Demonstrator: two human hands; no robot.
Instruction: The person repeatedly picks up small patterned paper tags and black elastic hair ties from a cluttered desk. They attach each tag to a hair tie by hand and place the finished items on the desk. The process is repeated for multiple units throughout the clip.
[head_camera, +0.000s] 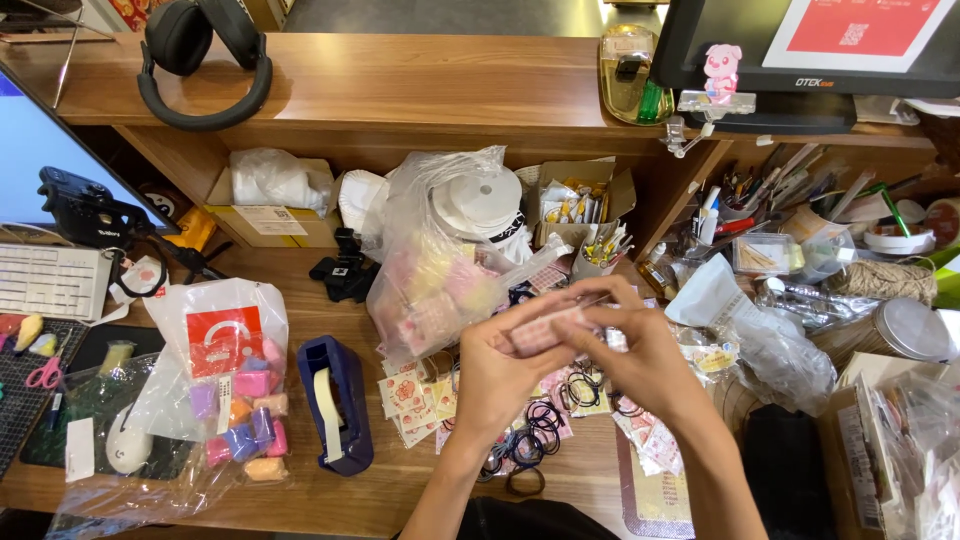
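While both hands meet over the cluttered wooden desk (300, 500), the left hand (495, 375) and right hand (640, 355) pinch a small pink-patterned packet (545, 325) with fingers curled shut on it, seemingly mid-handling, so a steady grip matters. Below lie black hair ties (535, 425); leftward a navy tape dispenser (335, 400) and a red-labelled clear bag (225, 345); beyond, a cardboard box (265, 225).

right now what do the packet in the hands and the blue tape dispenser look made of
Packet: thin clear plastic film, probably; glossy, pink contents show through, pinched between left hand and right hand. Tape dispenser: hard moulded plastic by its look, dark blue, smooth with a slight sheen.
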